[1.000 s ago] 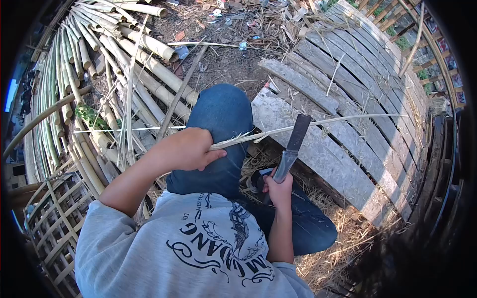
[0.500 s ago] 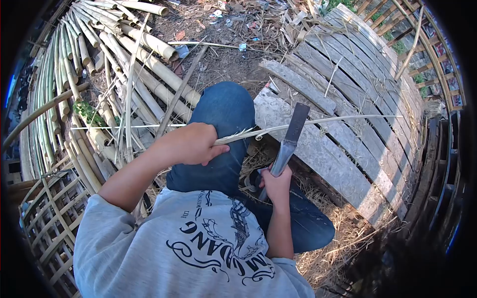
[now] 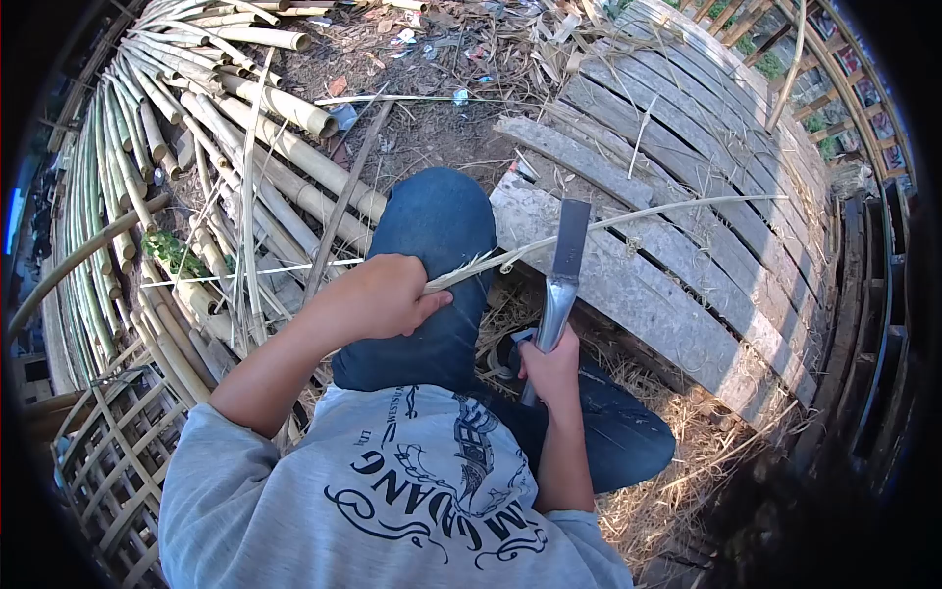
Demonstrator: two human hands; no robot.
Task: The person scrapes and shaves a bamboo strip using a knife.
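Note:
My left hand [image 3: 391, 294] is closed around a long, thin bamboo strip [image 3: 677, 207] above my raised knee [image 3: 437, 221]. Shavings curl up from the strip just beyond my fingers, and its far part reaches right over the wooden boards. The strip's other end runs out to the left behind my wrist. In my right hand [image 3: 551, 365] is a knife [image 3: 570, 239] with a broad, square-ended dark blade and a metal tube handle. It points upward, its blade crossing the line of the strip; whether they touch I cannot tell.
A slatted wooden platform [image 3: 638, 265] with a loose board [image 3: 574, 162] lies to the right. Bamboo poles [image 3: 285, 108] are piled at the upper left, with a woven bamboo lattice [image 3: 113, 456] below them. Straw-like shavings [image 3: 677, 491] cover the ground at lower right.
The knife has turned more upright and moved slightly left. The strip's right part now slants higher. My left hand keeps its hold, and the whole view has shifted a little.

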